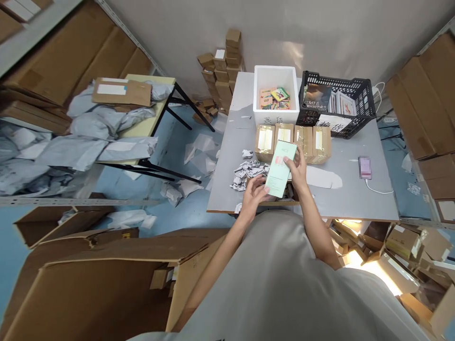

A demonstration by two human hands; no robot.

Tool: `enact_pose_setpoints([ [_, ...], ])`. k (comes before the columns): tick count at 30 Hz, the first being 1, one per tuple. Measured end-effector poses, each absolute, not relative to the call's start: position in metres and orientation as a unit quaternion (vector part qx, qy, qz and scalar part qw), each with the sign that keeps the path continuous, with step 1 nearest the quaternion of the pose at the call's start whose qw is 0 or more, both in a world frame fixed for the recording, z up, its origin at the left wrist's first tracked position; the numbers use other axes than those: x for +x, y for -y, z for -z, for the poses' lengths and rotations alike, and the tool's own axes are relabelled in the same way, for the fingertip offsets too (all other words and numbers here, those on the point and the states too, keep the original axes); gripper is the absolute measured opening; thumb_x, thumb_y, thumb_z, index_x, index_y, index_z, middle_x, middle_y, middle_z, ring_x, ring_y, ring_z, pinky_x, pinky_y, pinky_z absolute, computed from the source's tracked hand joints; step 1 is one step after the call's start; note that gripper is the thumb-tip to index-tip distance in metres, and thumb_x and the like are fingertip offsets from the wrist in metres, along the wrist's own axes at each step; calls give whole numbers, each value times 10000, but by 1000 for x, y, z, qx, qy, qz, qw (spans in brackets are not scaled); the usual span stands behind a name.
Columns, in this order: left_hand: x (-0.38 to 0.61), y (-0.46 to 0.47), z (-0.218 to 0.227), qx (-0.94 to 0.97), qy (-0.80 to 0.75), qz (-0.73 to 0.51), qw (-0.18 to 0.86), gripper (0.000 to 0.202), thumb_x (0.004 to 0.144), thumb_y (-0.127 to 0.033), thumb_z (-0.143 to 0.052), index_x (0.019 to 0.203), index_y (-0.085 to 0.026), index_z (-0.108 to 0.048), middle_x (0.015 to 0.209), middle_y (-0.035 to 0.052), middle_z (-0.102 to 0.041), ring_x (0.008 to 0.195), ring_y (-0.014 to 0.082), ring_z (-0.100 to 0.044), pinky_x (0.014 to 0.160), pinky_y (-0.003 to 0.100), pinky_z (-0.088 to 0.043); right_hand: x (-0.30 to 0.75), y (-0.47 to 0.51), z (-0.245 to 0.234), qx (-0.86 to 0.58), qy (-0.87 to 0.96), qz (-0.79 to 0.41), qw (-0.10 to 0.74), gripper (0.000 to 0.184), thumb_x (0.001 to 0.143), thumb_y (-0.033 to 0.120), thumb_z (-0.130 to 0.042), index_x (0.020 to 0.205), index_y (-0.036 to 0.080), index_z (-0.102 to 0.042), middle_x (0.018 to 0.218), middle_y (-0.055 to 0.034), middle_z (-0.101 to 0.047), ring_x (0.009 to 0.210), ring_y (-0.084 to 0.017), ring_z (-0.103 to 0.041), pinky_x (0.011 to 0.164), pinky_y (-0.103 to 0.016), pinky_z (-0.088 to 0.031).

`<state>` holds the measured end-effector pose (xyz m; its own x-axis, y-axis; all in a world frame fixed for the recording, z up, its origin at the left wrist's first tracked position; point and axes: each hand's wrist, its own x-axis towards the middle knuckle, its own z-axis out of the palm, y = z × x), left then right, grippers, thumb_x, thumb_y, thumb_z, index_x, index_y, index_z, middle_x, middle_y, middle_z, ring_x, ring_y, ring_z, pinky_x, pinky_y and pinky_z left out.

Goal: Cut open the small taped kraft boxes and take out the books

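A light green, flat rectangular box [280,170] with a small pink picture on its face is held up over the near part of the grey table [355,203]. My left hand [254,192] grips its lower left corner, thumb on the front. On the upper right edge, my right hand [297,168] holds it with the thumb across the face. Beneath the green box, partly hidden, lies an open cardboard box [284,202]. A pile of crumpled paper [247,173] sits left of it. Just behind stands a row of several small taped cartons [322,144].
At the table's back are a white bin [275,116] with colourful packs and a black crate [366,102] with books. A phone [365,167] on a cable lies at right. Grey parcels [74,151] fill the left side; a large open carton [88,293] stands near my left.
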<state>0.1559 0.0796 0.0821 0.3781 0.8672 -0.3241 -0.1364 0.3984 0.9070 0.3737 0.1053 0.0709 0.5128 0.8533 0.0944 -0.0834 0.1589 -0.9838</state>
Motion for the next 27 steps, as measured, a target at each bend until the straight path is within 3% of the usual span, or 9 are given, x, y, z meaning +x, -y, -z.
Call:
enact_pose_setpoints([
  [3, 150, -87, -80, 338, -413, -289, 795, 809, 787, -482, -1032, 1491, -260, -700, 1564, 150, -741, 1412, 384, -743, 1099, 564, -706, 375, -105, -64, -539, 341, -364, 679, 913, 899, 677, -867, 1692, 346, -559, 1598, -118, -729, 1432, -354, -705, 1192, -528, -618],
  [9, 156, -86, -75, 324, -430, -296, 789, 731, 704, -389, -1067, 1348, -200, -778, 1435, 165, -813, 1380, 410, -766, 1121, 613, -698, 366, -106, -67, -527, 351, -389, 669, 1021, 877, 774, -877, 1743, 366, -523, 1693, -111, -670, 1524, -365, -653, 1273, -555, -575],
  [13, 164, -88, -74, 394, -462, -360, 708, 770, 695, -407, -1063, 1373, -217, -751, 1463, 147, -790, 1427, 386, -735, 1197, 572, -646, 365, -107, -70, -545, 356, -388, 652, 1217, 875, 878, -843, 1855, 363, -340, 1725, -157, -625, 1512, -356, -679, 1281, -557, -582],
  [16, 171, -89, -75, 470, -491, -418, 603, 800, 685, -416, -1058, 1386, -230, -720, 1460, 146, -755, 1428, 366, -712, 1171, 510, -651, 362, -106, -70, -570, 375, -367, 632, 1296, 883, 892, -831, 1896, 357, -225, 1706, -189, -622, 1462, -356, -718, 1245, -560, -618],
  [20, 174, -83, -76, 526, -471, -434, 560, 772, 735, -455, -1035, 1408, -266, -709, 1565, 149, -653, 1476, 354, -659, 1110, 449, -676, 358, -106, -70, -574, 390, -344, 633, 1194, 917, 874, -807, 1873, 350, -318, 1691, -181, -648, 1461, -371, -718, 1194, -549, -659],
  [24, 165, -83, -72, 443, -433, -391, 681, 766, 815, -523, -994, 1470, -293, -671, 1590, 150, -669, 1493, 372, -664, 1119, 520, -684, 360, -105, -68, -562, 368, -342, 657, 1190, 892, 904, -789, 1834, 279, -416, 1663, -192, -685, 1518, -381, -678, 1239, -567, -621],
  [27, 158, -87, -69, 367, -437, -351, 743, 864, 770, -490, -1035, 1524, -273, -671, 1561, 159, -717, 1426, 375, -726, 1137, 572, -679, 360, -104, -66, -558, 341, -354, 668, 1180, 838, 908, -832, 1787, 292, -497, 1670, -171, -688, 1558, -380, -649, 1271, -562, -597],
])
